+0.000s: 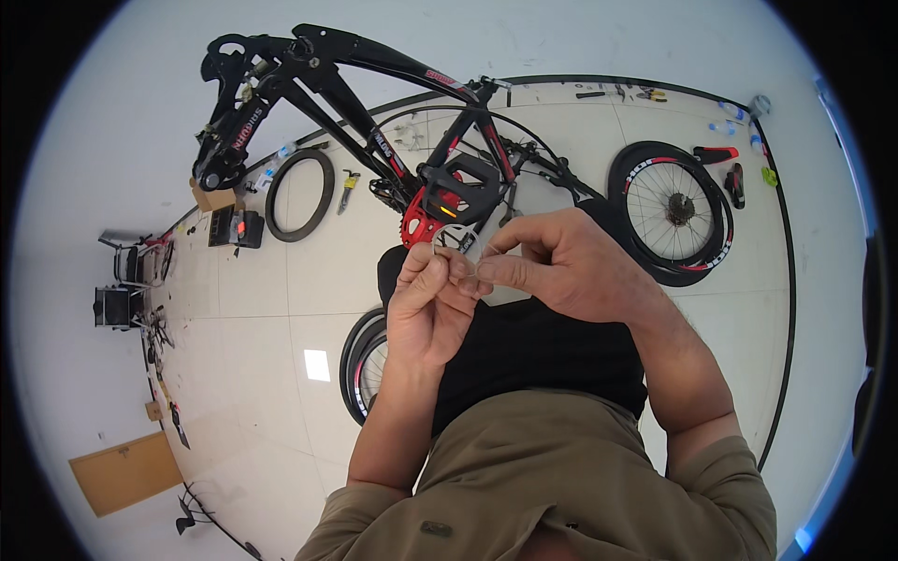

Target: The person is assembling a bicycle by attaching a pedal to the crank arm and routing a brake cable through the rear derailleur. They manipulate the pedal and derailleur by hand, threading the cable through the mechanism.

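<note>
My left hand (432,304) and my right hand (587,269) meet in front of my lap, fingertips almost touching. Between them a thin, pale translucent loop (456,227), like a narrow strip bent into a ring, is pinched by both hands. Its exact kind is too small to tell. Just beyond the fingers is a black bicycle frame (398,64) with red markings. It carries a black pedal (460,190) and a red chainring (418,224), partly hidden behind the pedal and my left fingers.
A bicycle wheel (625,217) lies on the floor at right, beside a red-and-black part (716,154). Left are a loose tyre (272,204), a yellow-handled tool (348,192) and a dark toolbox (224,227). Another wheel (350,372) is by my left forearm. Tools (652,95) line the far wall.
</note>
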### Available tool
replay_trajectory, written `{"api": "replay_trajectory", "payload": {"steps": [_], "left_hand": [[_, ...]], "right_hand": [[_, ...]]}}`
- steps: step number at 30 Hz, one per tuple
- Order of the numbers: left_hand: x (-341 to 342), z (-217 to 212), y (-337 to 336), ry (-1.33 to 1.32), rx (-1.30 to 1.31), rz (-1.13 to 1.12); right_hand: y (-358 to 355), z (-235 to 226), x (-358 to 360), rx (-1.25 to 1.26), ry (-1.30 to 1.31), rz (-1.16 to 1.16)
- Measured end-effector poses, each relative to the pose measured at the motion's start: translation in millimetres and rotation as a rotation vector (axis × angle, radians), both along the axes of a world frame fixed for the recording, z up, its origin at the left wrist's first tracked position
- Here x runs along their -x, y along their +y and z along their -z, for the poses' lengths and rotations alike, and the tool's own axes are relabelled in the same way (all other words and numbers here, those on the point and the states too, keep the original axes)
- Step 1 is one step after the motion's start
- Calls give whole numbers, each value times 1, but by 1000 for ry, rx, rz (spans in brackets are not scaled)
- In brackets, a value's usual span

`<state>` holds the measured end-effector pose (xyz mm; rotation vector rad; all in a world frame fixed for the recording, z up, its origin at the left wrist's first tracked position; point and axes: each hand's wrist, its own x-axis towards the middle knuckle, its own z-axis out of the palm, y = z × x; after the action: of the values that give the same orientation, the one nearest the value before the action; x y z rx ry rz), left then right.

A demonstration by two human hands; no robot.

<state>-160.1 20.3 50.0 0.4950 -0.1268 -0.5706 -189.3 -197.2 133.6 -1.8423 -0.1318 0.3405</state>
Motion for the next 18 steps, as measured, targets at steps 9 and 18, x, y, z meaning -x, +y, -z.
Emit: {"api": "replay_trajectory", "payload": {"steps": [9, 18], "left_hand": [[3, -7, -6, -39, 22, 24], [2, 16, -3, -193, 57, 42]], "right_hand": [[-1, 13, 1, -105, -166, 97], [-1, 11, 1, -111, -155, 108]]}}
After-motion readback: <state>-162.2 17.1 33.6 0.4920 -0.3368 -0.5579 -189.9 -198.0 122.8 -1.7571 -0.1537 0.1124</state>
